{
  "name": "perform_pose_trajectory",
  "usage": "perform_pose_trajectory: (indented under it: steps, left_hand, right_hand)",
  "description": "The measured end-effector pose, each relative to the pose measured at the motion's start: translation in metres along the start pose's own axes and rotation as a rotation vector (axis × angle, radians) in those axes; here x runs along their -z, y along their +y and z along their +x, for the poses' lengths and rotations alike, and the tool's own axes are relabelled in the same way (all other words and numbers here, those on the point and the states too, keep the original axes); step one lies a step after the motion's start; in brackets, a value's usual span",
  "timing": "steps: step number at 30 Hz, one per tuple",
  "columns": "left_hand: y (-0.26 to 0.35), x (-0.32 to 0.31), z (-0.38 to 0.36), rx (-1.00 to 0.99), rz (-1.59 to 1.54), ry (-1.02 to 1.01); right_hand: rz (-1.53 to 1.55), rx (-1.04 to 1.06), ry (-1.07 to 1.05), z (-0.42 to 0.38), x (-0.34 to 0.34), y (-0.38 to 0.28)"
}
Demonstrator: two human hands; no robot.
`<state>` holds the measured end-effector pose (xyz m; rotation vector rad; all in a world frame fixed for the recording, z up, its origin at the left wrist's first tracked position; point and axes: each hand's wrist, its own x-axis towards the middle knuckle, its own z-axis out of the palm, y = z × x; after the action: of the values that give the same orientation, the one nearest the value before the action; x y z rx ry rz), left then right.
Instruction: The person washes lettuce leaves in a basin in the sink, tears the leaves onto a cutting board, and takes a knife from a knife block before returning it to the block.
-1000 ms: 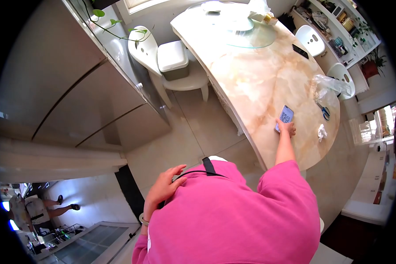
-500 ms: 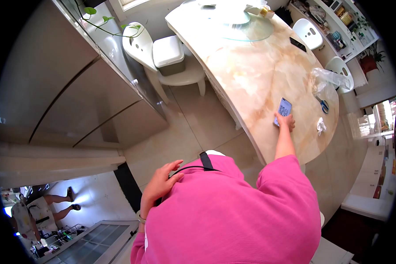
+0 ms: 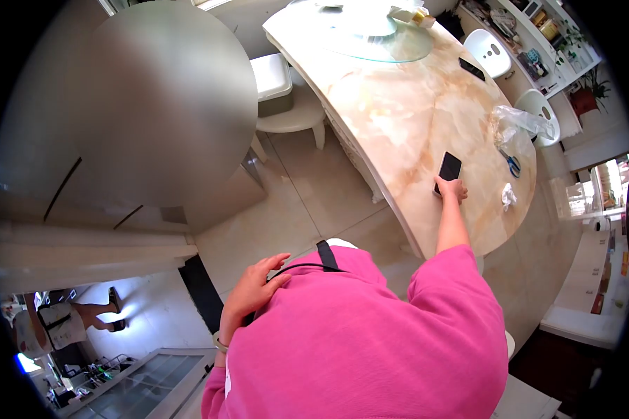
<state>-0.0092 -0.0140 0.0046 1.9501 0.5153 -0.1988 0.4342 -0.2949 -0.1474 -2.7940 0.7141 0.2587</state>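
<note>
- The right hand [image 3: 452, 188] is at the near, rounded end of the worktop [image 3: 398, 126], its grip closed on the lower end of a phone [image 3: 451, 165]: thumb over the dark screen, fingers curled at the side.
- The phone is between the worktop's left edge and the scissors [image 3: 513, 165]; whether it lies flat or is slightly raised cannot be told.
- The left hand [image 3: 256, 286] is at the front of the pink top [image 3: 363, 335], beside a black cord [image 3: 299, 265]. Its fingers are loosely bent and apart; nothing shows in its grip, though the underside is hidden.
- Risk: the phone is held by one end only, so a loose thumb could let it twist or slip, and a slide past the left edge would drop it to the floor [image 3: 300, 181].
- Risk: the cord loops by the left fingers and could snag on them if that hand pulled away.
- Risk: the bag [image 3: 523, 126] and scissors are near the right edge; a careless sweep of the arm could push either off.
- Count: two hands; two phones, the second phone [image 3: 472, 68] farther up; one pair of scissors; one bag; one crumpled tissue [image 3: 508, 196]; one glass disc [image 3: 405, 52]; one bin [image 3: 271, 75]; at least three chairs [image 3: 488, 52]; one other person [image 3: 66, 325], lower left.
</note>
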Motion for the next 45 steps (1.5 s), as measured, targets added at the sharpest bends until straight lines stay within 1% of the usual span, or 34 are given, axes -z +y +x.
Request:
perform_pose_trajectory:
  steps: [5, 8, 11, 14, 15, 18, 19, 20, 22, 24, 25, 27, 28, 29, 32, 35, 38, 40, 41, 42, 43, 45]
  left_hand:
    - [0.001, 0.002, -0.003, 0.006, -0.002, 0.006]
    - [0.002, 0.003, -0.004, 0.025, -0.01, -0.001]
    - [0.0, 0.003, -0.005, 0.03, -0.032, 0.003]
    - [0.0, 0.006, -0.007, 0.014, -0.033, 0.017]
    - [-0.001, 0.009, -0.007, 0.001, -0.02, 0.022]
    - [-0.006, 0.015, -0.013, -0.014, 0.001, 0.063]
    - [-0.012, 0.016, -0.016, -0.01, 0.006, 0.075]
    - [-0.018, 0.016, -0.021, 0.0, 0.008, 0.094]
    - [-0.03, 0.019, -0.035, -0.004, -0.005, 0.12]
    - [-0.043, 0.026, -0.053, 0.02, -0.018, 0.159]
    - [-0.049, 0.025, -0.062, 0.043, -0.024, 0.182]
    - [-0.072, 0.02, -0.08, 0.042, -0.04, 0.27]
    - [-0.083, 0.02, -0.094, 0.035, -0.044, 0.307]
    - [-0.092, 0.021, -0.113, 0.086, -0.079, 0.355]
    - [-0.118, 0.025, -0.168, 0.182, -0.157, 0.475]
    - [-0.144, 0.024, -0.222, 0.23, -0.187, 0.609]
    - [-0.16, 0.014, -0.258, 0.277, -0.233, 0.696]
    - [-0.166, 0.016, -0.282, 0.314, -0.249, 0.719]
    - [-0.175, 0.013, -0.289, 0.306, -0.253, 0.767]
    - [-0.185, 0.01, -0.294, 0.295, -0.252, 0.817]
    - [-0.193, 0.011, -0.302, 0.285, -0.331, 0.858]
    - [-0.208, 0.016, -0.314, 0.251, -0.419, 0.954]
  right_hand:
    - [-0.001, 0.05, 0.013, 0.003, -0.001, 0.005]
    - [-0.043, 0.134, 0.023, 0.017, -0.006, 0.014]
    - [0.165, 0.135, 0.079, 0.043, -0.013, 0.03]
    - [0.443, 0.087, 0.112, 0.07, -0.022, 0.048]
    - [0.403, 0.083, 0.296, 0.056, -0.024, 0.04]
    - [0.517, 0.395, 0.34, 0.022, -0.035, 0.022]
    - [0.578, 0.522, 0.293, 0.013, -0.047, 0.012]
    - [0.523, 0.635, 0.316, -0.002, -0.058, 0.0]
    - [0.67, 0.765, 0.105, -0.058, -0.079, -0.033]
    - [0.671, 0.976, -0.074, -0.141, -0.089, -0.065]
    - [0.706, 1.106, -0.175, -0.169, -0.109, -0.076]
    - [0.723, 1.188, -0.588, -0.256, -0.121, -0.087]
    - [0.715, 1.251, -0.742, -0.294, -0.134, -0.089]
    - [0.649, 1.441, -0.767, -0.325, -0.15, -0.088]
    - [0.372, 1.942, -0.798, -0.436, -0.146, -0.074]
    - [0.192, 2.208, -0.859, -0.518, -0.142, -0.055]
    - [0.15, 2.243, -1.143, -0.581, -0.138, -0.033]
    - [0.082, 2.31, -1.267, -0.618, -0.137, -0.022]
    - [0.054, 2.352, -1.316, -0.635, -0.134, -0.018]
    - [0.029, 2.397, -1.358, -0.651, -0.131, -0.017]
    - [0.077, 2.508, -1.345, -0.667, -0.131, -0.018]
    - [0.061, 2.593, -1.324, -0.693, -0.131, -0.025]
